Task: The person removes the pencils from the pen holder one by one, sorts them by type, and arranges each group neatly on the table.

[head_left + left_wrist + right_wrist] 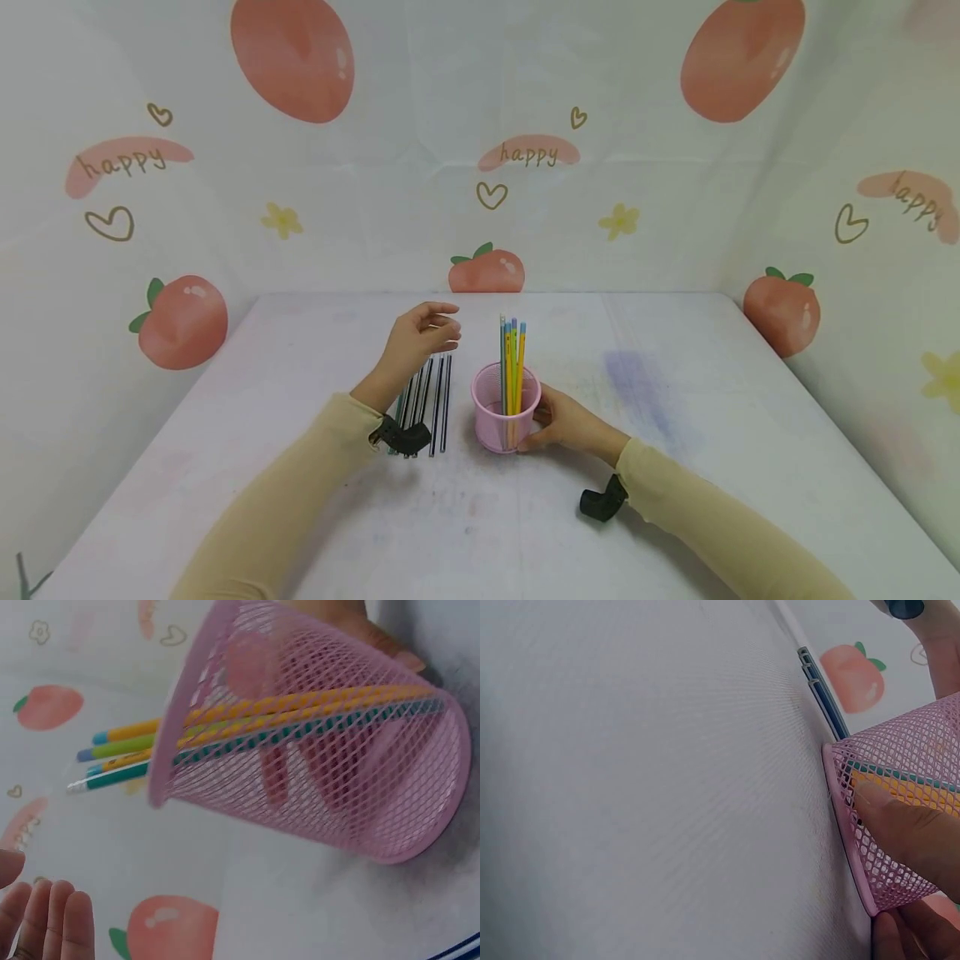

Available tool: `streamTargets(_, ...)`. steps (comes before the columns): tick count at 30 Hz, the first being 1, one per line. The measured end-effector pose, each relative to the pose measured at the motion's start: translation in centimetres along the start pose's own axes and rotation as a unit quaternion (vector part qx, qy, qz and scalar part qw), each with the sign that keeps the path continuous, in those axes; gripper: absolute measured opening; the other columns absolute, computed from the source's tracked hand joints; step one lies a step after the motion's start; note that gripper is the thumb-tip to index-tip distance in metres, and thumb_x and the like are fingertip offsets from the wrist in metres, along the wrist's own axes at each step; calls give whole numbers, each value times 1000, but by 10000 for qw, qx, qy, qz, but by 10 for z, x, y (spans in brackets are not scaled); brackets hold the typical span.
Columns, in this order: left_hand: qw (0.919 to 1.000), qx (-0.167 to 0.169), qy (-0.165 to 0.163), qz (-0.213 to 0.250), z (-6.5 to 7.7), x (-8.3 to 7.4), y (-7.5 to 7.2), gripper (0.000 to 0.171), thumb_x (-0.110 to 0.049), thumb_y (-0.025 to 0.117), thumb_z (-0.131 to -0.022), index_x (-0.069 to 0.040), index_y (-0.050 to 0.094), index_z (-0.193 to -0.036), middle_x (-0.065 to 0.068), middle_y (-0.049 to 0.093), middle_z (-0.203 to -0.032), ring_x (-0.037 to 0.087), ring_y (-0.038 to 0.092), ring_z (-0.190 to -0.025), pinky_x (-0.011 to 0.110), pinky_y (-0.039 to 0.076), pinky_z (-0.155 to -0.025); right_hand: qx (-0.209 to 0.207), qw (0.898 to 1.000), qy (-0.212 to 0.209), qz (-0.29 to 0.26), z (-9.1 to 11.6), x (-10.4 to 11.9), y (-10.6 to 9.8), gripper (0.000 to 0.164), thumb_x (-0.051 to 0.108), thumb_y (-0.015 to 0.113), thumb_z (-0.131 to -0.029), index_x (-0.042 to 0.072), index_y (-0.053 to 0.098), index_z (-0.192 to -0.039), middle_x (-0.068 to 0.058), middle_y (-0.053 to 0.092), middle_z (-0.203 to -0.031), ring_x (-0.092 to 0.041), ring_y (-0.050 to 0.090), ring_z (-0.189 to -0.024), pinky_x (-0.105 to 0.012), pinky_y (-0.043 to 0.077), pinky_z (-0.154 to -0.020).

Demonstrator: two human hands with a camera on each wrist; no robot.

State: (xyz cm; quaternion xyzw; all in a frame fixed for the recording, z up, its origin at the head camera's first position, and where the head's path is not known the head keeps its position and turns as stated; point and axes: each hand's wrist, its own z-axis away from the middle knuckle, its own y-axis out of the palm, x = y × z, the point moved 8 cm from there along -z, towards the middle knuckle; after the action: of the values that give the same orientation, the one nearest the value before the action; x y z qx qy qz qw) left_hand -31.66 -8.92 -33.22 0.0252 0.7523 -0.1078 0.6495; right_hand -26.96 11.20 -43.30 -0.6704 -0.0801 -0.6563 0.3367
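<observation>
A pink mesh pen holder (489, 429) stands upright on the table, with several pencils (512, 358) in green, yellow and lime leaning in it. My right hand (570, 427) holds the holder low on its right side; in the right wrist view the thumb (907, 829) lies on the mesh and fingers curl around near the base. To the left, my left hand (422, 332) hovers in the air, fingers loosely bent with nothing between them. Beneath the left hand and wrist lies a row of several dark pencils (438, 408), partly covered by the arm.
The white table (480, 533) carries a bluish smudge (637, 383) to the right of the holder. A patterned white backdrop (420, 217) with peaches and hearts rises behind and on both sides. Each wrist wears a black camera mount (602, 502).
</observation>
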Motion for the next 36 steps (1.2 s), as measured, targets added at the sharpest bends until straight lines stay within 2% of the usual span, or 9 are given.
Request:
streamTargets(6,9995,278,88,-115,0,4,17,35,-10,64,-93,-1,56,-126,16,61,-109,16,65,-94,36,57,-89,-11,10000,38,-23,0,1,0,102,6,85,-71,8,24,-153,-12,40,-151,-33,41,-137,-46,34,-114)
streamTargets(10,9991,368,70,-220,0,7,27,34,-9,65,-92,-1,57,-124,19,62,-111,23,66,-97,40,56,-90,-14,10000,45,-45,0,1,0,103,7,85,-71,8,24,-153,-13,40,-151,-34,41,-137,-47,33,-114)
streamTargets(14,9983,441,-66,-377,0,12,37,33,-9,65,-92,-2,58,-124,18,63,-113,32,65,-103,37,57,-89,-30,10000,50,-31,0,2,0,101,7,85,-72,8,24,-153,-13,41,-150,-34,41,-137,-47,33,-113)
streamTargets(19,9957,603,-172,-687,0,18,48,36,-11,66,-92,-3,58,-125,16,64,-114,29,64,-104,33,56,-89,13,10000,-30,-37,1,3,1,99,6,84,-73,5,25,-152,-16,41,-149,-35,42,-136,-47,34,-113)
streamTargets(24,9935,663,-182,-906,2,21,55,36,-14,68,-90,-6,59,-124,13,66,-113,22,65,-100,33,56,-87,51,9998,-117,-121,2,4,1,98,4,83,-73,3,25,-151,-17,42,-148,-36,42,-135,-47,34,-113)
streamTargets(36,9932,498,-241,-1021,2,25,60,31,-15,70,-89,-9,62,-119,9,67,-107,19,64,-97,31,55,-85,63,10000,-39,-41,1,1,0,98,7,84,-74,5,24,-152,-15,41,-149,-35,41,-136,-47,34,-113)
